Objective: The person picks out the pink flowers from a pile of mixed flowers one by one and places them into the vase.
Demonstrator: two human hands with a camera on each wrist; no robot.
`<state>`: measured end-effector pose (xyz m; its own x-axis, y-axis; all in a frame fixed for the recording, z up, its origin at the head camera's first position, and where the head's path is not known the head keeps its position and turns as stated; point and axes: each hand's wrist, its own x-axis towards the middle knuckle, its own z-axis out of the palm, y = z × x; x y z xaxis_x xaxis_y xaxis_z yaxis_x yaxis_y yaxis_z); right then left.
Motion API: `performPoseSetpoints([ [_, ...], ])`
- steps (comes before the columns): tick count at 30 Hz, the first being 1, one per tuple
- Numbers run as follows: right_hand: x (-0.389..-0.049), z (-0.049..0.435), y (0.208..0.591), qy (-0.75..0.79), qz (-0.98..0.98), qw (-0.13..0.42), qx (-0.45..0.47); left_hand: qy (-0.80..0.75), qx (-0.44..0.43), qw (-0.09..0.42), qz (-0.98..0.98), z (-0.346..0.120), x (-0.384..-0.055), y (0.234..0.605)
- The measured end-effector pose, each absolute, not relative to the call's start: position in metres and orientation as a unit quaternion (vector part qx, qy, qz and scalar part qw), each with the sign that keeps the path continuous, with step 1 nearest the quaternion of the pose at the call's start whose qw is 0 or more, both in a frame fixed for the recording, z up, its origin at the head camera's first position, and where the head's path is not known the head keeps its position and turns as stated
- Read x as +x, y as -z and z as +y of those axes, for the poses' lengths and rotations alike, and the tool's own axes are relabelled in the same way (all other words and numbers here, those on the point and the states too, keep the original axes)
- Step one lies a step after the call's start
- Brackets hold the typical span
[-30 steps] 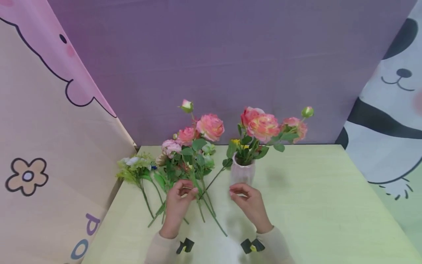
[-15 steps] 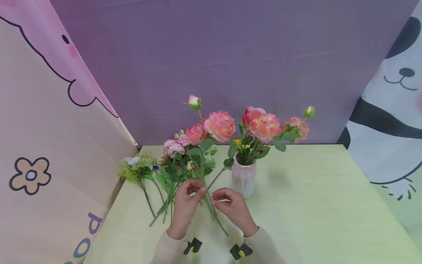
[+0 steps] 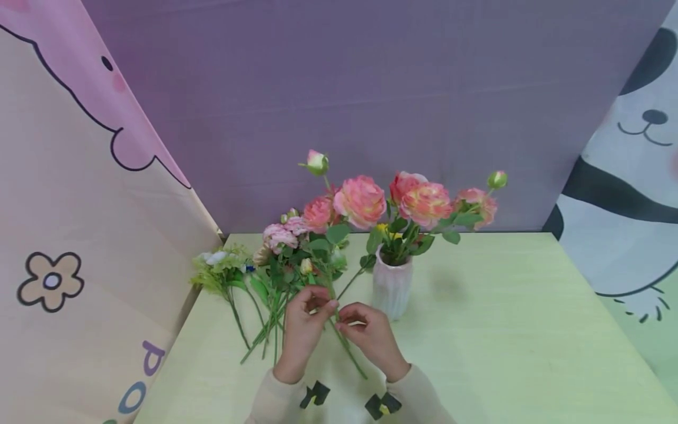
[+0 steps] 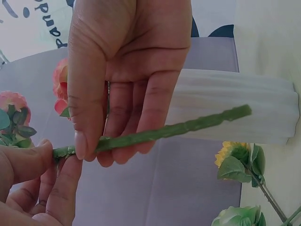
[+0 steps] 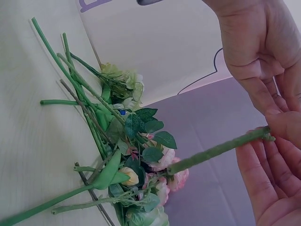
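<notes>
Both hands are on the green stem point(image 4: 183, 127) of a pink artificial rose spray point(image 3: 360, 201), raised over the table with its blooms up and cut end down. My left hand point(image 3: 306, 333) pinches the stem between thumb and fingertips. Just below, my right hand point(image 3: 375, 338) pinches it too; the left wrist view shows the right thumb across the stem. To the right stands a pale ribbed vase point(image 3: 392, 288), holding pink roses point(image 3: 425, 203), a bud and leaves. In the right wrist view, the stem's free end point(image 5: 176, 167) overlaps flowers lying behind it.
Left of the hands lies a pile of loose stems point(image 5: 77, 84) with pale pink blooms point(image 3: 279, 237). Farther left is a white-green bunch point(image 3: 217, 265). A yellow flower point(image 4: 230, 153) lies near the vase. A purple curtain point(image 3: 339, 106) hangs behind the pale table point(image 3: 508, 318).
The left hand has carried the rose spray rightward and slightly up. The right hand has moved left from in front of the vase and now pinches the stem.
</notes>
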<state>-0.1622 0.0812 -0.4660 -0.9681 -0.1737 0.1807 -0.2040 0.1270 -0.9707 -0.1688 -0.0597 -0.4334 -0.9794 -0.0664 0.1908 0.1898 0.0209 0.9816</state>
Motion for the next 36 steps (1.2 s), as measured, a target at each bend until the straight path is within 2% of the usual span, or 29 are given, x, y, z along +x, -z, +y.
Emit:
performPoseSetpoints([
  [14, -0.163, 0.085, 0.464, -0.629, -0.758, 0.049, 0.164, 0.682, -0.050, 0.075, -0.726, -0.061, -0.170, 0.433],
  [24, -0.166, 0.092, 0.462, -0.591, -0.784, 0.049, 0.183, 0.688, -0.084, 0.057, -0.718, -0.064, -0.171, 0.432],
  [36, -0.170, 0.097, 0.454, -0.554, -0.797, 0.092, 0.221, 0.675, -0.097, 0.053, -0.730, -0.075, -0.173, 0.432],
])
